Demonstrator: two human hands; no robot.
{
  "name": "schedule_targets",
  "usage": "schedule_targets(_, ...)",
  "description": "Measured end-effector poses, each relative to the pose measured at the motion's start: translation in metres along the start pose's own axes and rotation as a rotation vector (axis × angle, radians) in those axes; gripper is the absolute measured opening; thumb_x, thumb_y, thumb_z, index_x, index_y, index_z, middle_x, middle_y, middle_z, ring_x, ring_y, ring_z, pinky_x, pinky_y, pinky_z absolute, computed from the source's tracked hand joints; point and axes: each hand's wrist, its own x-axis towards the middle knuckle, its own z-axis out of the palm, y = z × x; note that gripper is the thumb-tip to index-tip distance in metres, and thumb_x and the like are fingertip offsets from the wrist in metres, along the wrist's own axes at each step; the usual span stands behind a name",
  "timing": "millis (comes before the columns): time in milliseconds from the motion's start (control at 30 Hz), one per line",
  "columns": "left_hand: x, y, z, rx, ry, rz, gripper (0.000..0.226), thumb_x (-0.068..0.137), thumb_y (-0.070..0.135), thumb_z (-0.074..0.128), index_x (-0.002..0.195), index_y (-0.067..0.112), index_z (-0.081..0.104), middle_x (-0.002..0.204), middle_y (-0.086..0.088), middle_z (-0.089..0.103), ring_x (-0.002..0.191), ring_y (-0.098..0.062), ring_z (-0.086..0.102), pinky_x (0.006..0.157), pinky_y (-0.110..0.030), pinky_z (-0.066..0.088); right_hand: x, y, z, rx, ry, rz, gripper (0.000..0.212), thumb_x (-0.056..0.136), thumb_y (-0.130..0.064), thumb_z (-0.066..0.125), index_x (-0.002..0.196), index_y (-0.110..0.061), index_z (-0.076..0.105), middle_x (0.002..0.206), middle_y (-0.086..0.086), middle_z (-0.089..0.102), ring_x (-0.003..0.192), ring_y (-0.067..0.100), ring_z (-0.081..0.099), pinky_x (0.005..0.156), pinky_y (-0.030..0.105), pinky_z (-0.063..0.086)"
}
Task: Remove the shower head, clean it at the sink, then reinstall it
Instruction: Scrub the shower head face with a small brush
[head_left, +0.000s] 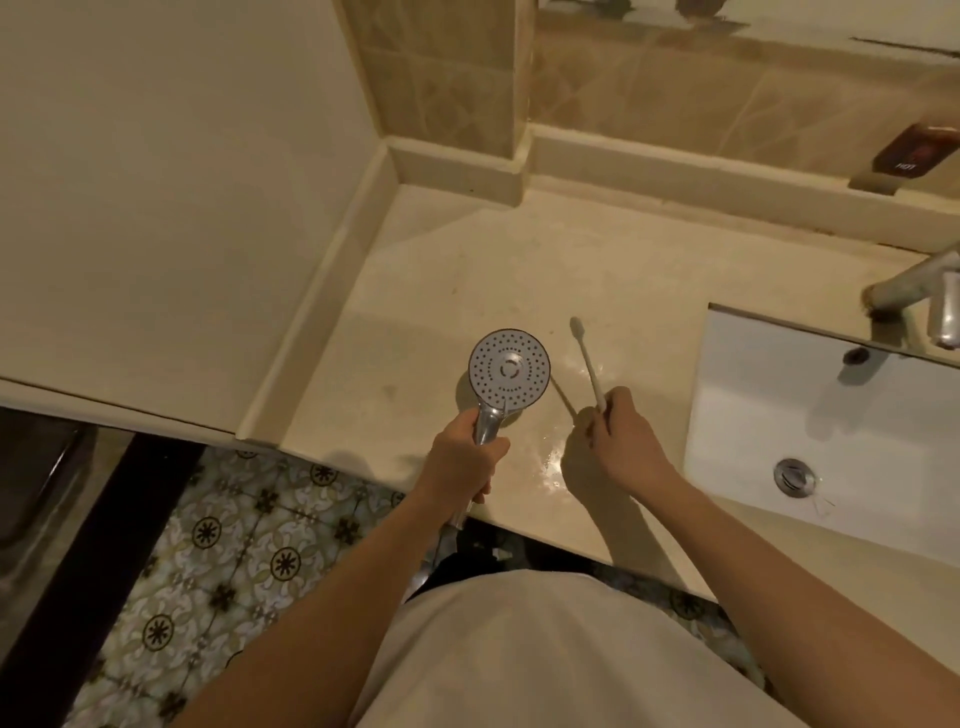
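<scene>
A chrome shower head with a round white nozzle face points up at me above the beige counter. My left hand is wrapped around its handle. My right hand pinches the lower end of a thin white toothbrush, whose bristle end points away from me, just right of the shower head and apart from it. The white sink lies to the right of both hands, with its drain near the front.
A metal tap overhangs the sink at the far right. Water shines on the counter between my hands. A dark red packet rests on the back ledge. Patterned floor tiles show below the counter's front edge.
</scene>
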Motion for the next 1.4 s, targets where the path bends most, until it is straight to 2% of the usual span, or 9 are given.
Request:
schedule_targets(100, 0.001, 0.003, 0.008, 0.027, -0.029, 0.018, 0.008, 0.093, 0.011, 0.063, 0.099, 0.009, 0.060, 0.067, -0.011, 0.057, 0.043, -0.021, 0.048, 0.041, -0.029, 0.043, -0.017, -0.002, -0.023, -0.020, 0.057, -0.090, 0.017, 0.104, -0.034, 0.034, 0.095, -0.021, 0.041, 0.064, -0.001, 0.053, 0.046, 0.006, 0.046, 0.043, 0.018, 0.031)
schedule_targets(233, 0.000, 0.007, 0.018, 0.068, -0.074, 0.072, 0.007, 0.091, 0.016, 0.062, 0.098, 0.014, 0.061, 0.068, -0.009, 0.057, 0.047, -0.021, 0.049, 0.042, -0.030, 0.045, -0.036, -0.019, -0.041, -0.072, 0.018, -0.222, 0.017, 0.105, -0.039, 0.032, 0.106, -0.027, 0.043, 0.052, -0.004, 0.052, 0.042, 0.008, 0.050, 0.040, 0.020, 0.032)
schedule_targets(433, -0.001, 0.015, 0.026, 0.165, -0.163, 0.095, 0.018, 0.090, 0.027, 0.064, 0.108, 0.025, 0.062, 0.082, -0.010, 0.065, 0.054, -0.021, 0.055, 0.045, -0.029, 0.047, -0.038, -0.033, -0.049, -0.276, 0.121, -0.281, 0.029, 0.106, -0.033, 0.032, 0.104, -0.019, 0.058, 0.075, 0.001, 0.064, 0.066, 0.021, 0.060, 0.054, 0.033, 0.039)
schedule_targets(567, 0.000, 0.019, 0.029, 0.256, -0.163, 0.093, 0.027, 0.091, 0.033, 0.064, 0.117, 0.025, 0.060, 0.096, -0.007, 0.067, 0.061, -0.023, 0.061, 0.046, -0.029, 0.051, -0.039, -0.030, -0.047, -0.395, 0.187, -0.324, 0.035, 0.103, -0.026, 0.039, 0.135, -0.030, 0.053, 0.083, 0.006, 0.062, 0.072, 0.026, 0.058, 0.056, 0.034, 0.041)
schedule_targets(800, -0.001, 0.028, 0.034, 0.303, -0.157, 0.151, 0.017, 0.094, 0.027, 0.066, 0.111, 0.028, 0.061, 0.087, -0.005, 0.071, 0.065, -0.023, 0.065, 0.047, -0.026, 0.050, -0.057, -0.012, -0.041, -0.439, -0.036, -0.403, 0.043, 0.101, -0.023, 0.042, 0.140, -0.036, 0.050, 0.085, 0.004, 0.066, 0.075, 0.025, 0.059, 0.062, 0.035, 0.048)
schedule_targets(1033, 0.000, 0.036, 0.035, 0.246, -0.163, 0.140, 0.020, 0.095, 0.020, 0.065, 0.113, 0.013, 0.062, 0.077, -0.008, 0.065, 0.049, -0.011, 0.054, 0.042, -0.024, 0.043, -0.037, -0.020, -0.078, -0.300, 0.310, -0.353, 0.033, 0.100, -0.019, 0.045, 0.127, -0.029, 0.059, 0.071, 0.001, 0.064, 0.062, 0.025, 0.058, 0.054, 0.032, 0.045)
schedule_targets(1167, 0.001, 0.036, 0.034, 0.214, -0.187, 0.129, 0.020, 0.096, 0.018, 0.065, 0.114, 0.011, 0.062, 0.063, -0.002, 0.058, 0.034, -0.002, 0.046, 0.044, -0.025, 0.039, -0.039, -0.012, -0.075, -0.308, 0.210, -0.335, 0.035, 0.101, -0.021, 0.042, 0.132, -0.033, 0.054, 0.071, 0.000, 0.064, 0.062, 0.022, 0.058, 0.056, 0.034, 0.048)
schedule_targets(1300, 0.001, 0.037, 0.029, 0.224, -0.204, 0.130, 0.019, 0.096, 0.019, 0.065, 0.114, 0.012, 0.063, 0.057, 0.001, 0.057, 0.035, -0.004, 0.047, 0.043, -0.024, 0.039, -0.054, -0.003, -0.055, -0.418, 0.020, -0.379, 0.049, 0.098, -0.017, 0.043, 0.144, -0.036, 0.042, 0.096, 0.003, 0.071, 0.079, 0.026, 0.065, 0.063, 0.035, 0.050)
schedule_targets(1400, 0.000, 0.040, 0.029, 0.186, -0.216, 0.120, 0.018, 0.096, 0.018, 0.065, 0.114, 0.013, 0.063, 0.055, 0.001, 0.057, 0.036, -0.010, 0.047, 0.040, -0.024, 0.038, -0.050, -0.004, -0.060, -0.404, 0.136, -0.350, 0.048, 0.097, -0.014, 0.043, 0.139, -0.038, 0.045, 0.087, 0.001, 0.069, 0.071, 0.024, 0.062, 0.058, 0.035, 0.051)
